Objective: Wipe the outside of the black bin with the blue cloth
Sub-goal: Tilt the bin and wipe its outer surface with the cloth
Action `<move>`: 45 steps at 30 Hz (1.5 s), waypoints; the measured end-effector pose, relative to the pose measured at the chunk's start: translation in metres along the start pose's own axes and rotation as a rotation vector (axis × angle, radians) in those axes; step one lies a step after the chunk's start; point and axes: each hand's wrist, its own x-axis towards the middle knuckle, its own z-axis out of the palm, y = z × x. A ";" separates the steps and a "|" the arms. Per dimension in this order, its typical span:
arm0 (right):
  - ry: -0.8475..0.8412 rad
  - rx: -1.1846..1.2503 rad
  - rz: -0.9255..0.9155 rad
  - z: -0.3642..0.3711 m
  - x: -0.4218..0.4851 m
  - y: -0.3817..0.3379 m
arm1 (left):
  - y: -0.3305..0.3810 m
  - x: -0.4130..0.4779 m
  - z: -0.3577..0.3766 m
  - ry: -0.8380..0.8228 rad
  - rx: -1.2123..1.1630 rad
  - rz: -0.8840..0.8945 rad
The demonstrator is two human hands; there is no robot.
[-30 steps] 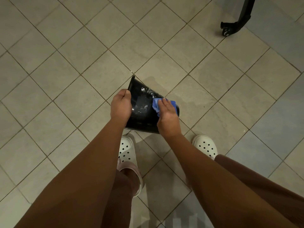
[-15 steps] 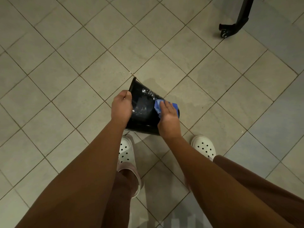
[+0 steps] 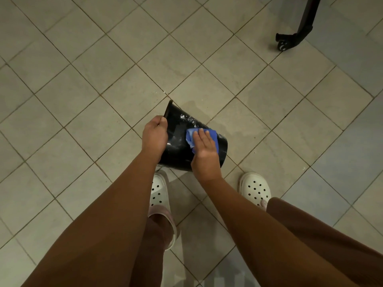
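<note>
Just under right fingers, blue cloth

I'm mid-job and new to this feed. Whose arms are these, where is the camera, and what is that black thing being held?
There is no machine here. These are a person's two bare arms, seen from one wide camera worn on the head and looking down. The left hand grips the rim of the black bin, which is tipped on its side over the tiled floor. The right hand presses the blue cloth flat against the bin's outer wall. White specks show on that wall near the rim. Below are the person's white clogs. A black wheeled leg stands at the top right.
</note>
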 end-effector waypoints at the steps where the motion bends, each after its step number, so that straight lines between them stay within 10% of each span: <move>1: -0.010 0.005 -0.004 -0.001 -0.006 0.000 | 0.000 0.000 -0.001 -0.004 0.000 -0.013; 9: -0.125 0.067 -0.251 -0.004 -0.009 -0.010 | 0.002 0.000 -0.005 -0.077 -0.037 -0.074; 45: -0.095 0.078 -0.204 -0.006 -0.015 -0.007 | -0.002 0.005 -0.018 -0.184 -0.323 -0.426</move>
